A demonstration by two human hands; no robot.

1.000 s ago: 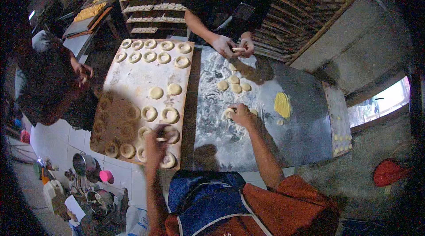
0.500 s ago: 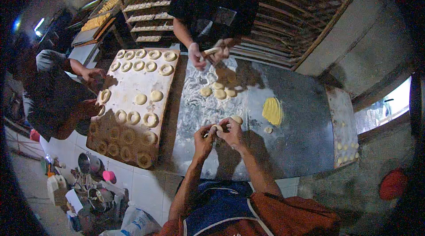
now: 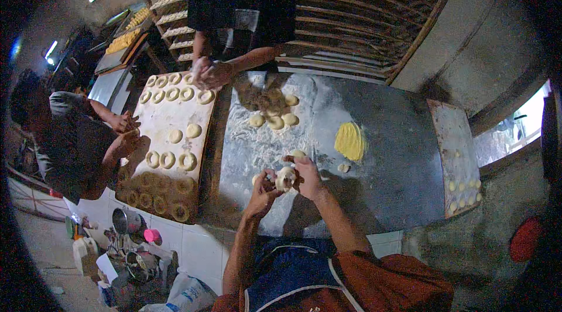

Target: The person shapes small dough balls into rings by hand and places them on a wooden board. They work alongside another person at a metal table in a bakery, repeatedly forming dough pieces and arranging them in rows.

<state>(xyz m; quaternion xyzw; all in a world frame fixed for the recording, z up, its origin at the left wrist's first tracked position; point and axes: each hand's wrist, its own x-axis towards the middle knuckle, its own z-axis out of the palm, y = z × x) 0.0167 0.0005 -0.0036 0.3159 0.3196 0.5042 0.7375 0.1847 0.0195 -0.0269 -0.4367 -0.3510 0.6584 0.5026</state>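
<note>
Between my two hands, above the floury metal tabletop (image 3: 392,195), is a pale round piece of dough (image 3: 285,178). My left hand (image 3: 262,196) grips its left side with curled fingers. On the opposite edge, my right hand (image 3: 308,180) pinches the dough with thumb and fingers. Just past my right fingers lies another dough ball (image 3: 298,153), and a pale dough piece (image 3: 256,179) shows partly behind my left fingers. Farther off, several dough balls (image 3: 274,123) sit in scattered flour. A small dough scrap (image 3: 343,167) lies to the right of my hands, near a yellow mass (image 3: 350,141).
A board (image 3: 167,120) at left carries dough rings and two solid rounds. Across the table, a person's hands (image 3: 212,73) hover by its far corner; another person's hands (image 3: 124,132) are at its left edge. A narrow board (image 3: 453,163) with dough pieces stands at right. Racks rise behind.
The dough in my hands now faces up more fully, with my fingers on both sides. The person opposite has moved their hands left toward the board. The whole view has shifted slightly.
</note>
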